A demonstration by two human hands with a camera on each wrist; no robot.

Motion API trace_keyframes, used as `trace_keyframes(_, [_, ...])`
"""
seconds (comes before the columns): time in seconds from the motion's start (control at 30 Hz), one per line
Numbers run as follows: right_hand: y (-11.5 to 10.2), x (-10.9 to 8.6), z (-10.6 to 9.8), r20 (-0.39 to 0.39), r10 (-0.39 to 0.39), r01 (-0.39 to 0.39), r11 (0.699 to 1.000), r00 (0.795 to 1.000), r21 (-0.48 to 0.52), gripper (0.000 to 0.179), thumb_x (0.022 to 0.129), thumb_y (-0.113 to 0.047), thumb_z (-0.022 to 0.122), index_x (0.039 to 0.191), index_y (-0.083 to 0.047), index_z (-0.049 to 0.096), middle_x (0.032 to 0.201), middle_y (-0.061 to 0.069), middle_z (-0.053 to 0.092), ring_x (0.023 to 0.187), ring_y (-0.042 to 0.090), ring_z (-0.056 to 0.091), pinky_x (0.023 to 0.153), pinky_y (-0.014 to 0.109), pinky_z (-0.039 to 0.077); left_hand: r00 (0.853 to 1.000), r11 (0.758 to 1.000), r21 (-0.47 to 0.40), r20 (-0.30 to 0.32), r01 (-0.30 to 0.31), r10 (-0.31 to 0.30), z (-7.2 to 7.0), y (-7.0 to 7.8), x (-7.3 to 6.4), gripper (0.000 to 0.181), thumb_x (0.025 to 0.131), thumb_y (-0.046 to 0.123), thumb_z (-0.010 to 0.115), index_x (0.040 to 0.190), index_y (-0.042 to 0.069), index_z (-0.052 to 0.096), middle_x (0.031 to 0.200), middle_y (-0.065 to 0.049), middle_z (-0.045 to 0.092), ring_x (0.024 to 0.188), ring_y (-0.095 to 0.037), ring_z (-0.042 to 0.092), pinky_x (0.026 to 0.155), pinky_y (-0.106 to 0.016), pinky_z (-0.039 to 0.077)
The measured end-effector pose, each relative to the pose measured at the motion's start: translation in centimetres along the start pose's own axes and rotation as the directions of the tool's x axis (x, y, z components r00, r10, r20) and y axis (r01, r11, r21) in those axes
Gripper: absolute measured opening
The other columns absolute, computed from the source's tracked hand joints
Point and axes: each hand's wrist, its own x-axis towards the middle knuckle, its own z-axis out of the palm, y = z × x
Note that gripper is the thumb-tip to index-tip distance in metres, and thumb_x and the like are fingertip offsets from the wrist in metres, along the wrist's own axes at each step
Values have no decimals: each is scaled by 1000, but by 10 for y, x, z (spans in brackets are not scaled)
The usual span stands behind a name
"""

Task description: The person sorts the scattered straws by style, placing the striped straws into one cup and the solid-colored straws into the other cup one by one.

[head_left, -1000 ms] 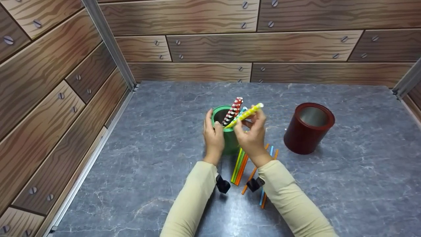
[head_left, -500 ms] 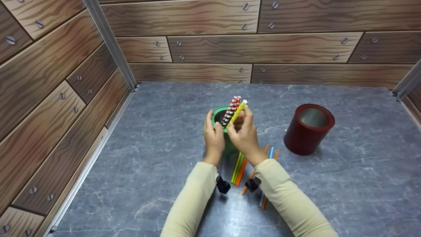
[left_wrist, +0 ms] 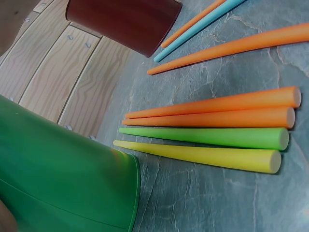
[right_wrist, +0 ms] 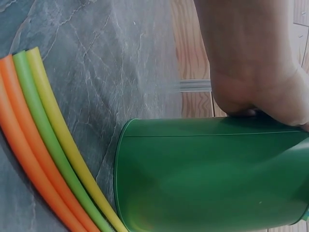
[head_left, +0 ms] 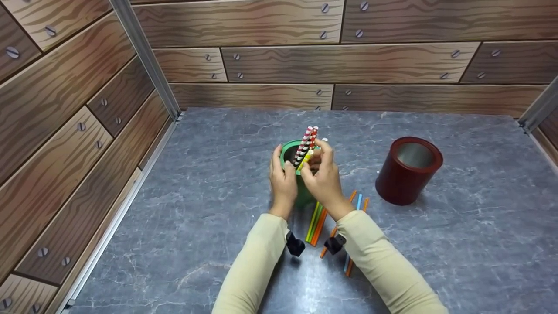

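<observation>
My left hand (head_left: 283,185) grips the left side of a green can (head_left: 304,192), thumb at its rim. My right hand (head_left: 323,176) is at the can's right rim, its thumb and forefinger apart. Low between them a yellow-and-white striped straw (head_left: 306,159) leans in the can, its top just above the rim. Beside it stand striped straws (head_left: 303,148) in red, black and white, rising higher. A white straw end (head_left: 324,140) shows behind the right forefinger. In the right wrist view the green can (right_wrist: 212,176) fills the lower right.
A dark red can (head_left: 405,179) stands to the right, its mouth uncovered. Before the green can lie plain yellow, green and orange rods (left_wrist: 207,159). More orange and blue rods (head_left: 358,203) lie partly under the right forearm. Wood-patterned walls (head_left: 279,63) rise at the back and left.
My right hand moved left over the green can with the yellow striped straw, which then turned more upright and slid down into it. The left hand stayed on the can.
</observation>
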Motion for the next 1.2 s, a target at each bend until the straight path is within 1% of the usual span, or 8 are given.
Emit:
trace_keyframes(0.1, [0,-1,-1,-3,-7,7,1000,1000,8,57,77,11,54,128,-3,31,86,15,55,71,21,58,62,27,52,1000,1000,2,1,3,-3,1,0,0,49,87,13,40,136,4,41,134,-16,48,122,-27,45,101,-42,36])
trace_keyframes(0.2, [0,-4,-3,-1,-2,2,1000,1000,18,57,78,11,54,128,-2,31,91,17,54,77,23,58,66,28,52,1000,1000,-1,1,5,-5,2,0,-1,50,87,13,40,136,3,41,134,-16,48,122,-27,45,101,-42,36])
trace_keyframes(0.3, [-1,-5,-6,-22,13,-12,1000,1000,25,56,77,11,54,127,-2,32,93,18,54,81,24,58,69,30,53,1000,1000,-9,9,14,-14,3,1,-1,50,88,13,39,136,2,40,135,-16,46,124,-27,44,101,-43,35])
trace_keyframes(0.47, [0,-7,-12,-63,20,-17,999,998,35,53,76,13,53,124,0,36,90,17,53,82,25,58,70,31,54,1000,1000,-21,11,19,-19,4,1,-2,50,88,14,38,136,3,40,136,-16,46,125,-26,43,102,-43,35])
trace_keyframes(0.67, [0,-9,-23,-67,35,-33,999,997,34,51,77,14,53,124,2,36,90,17,53,82,26,58,70,33,53,1000,999,-28,2,19,-19,3,1,-2,48,89,10,39,137,4,40,136,-16,45,126,-26,42,103,-42,34])
trace_keyframes(0.77, [1,-8,-29,-77,37,-36,999,996,20,50,77,13,53,124,2,37,89,16,54,81,24,58,71,30,53,1000,999,-36,-8,12,-12,2,1,-2,48,89,10,39,136,3,40,137,-16,45,126,-27,41,103,-42,34])
trace_keyframes(0.97, [2,-5,-43,-122,11,-11,1000,992,5,47,75,13,53,120,5,40,87,16,56,80,22,58,70,19,51,1000,1000,-29,-8,-6,6,1,2,-3,48,88,10,39,135,1,41,135,-17,46,125,-28,43,103,-43,35])
trace_keyframes(1.2, [3,-1,-61,-122,20,-24,999,992,-38,43,77,12,55,117,6,43,87,16,56,81,23,58,70,19,50,1000,999,45,19,-24,23,-3,3,0,48,88,11,37,135,3,42,134,-17,47,125,-29,43,102,-44,35])
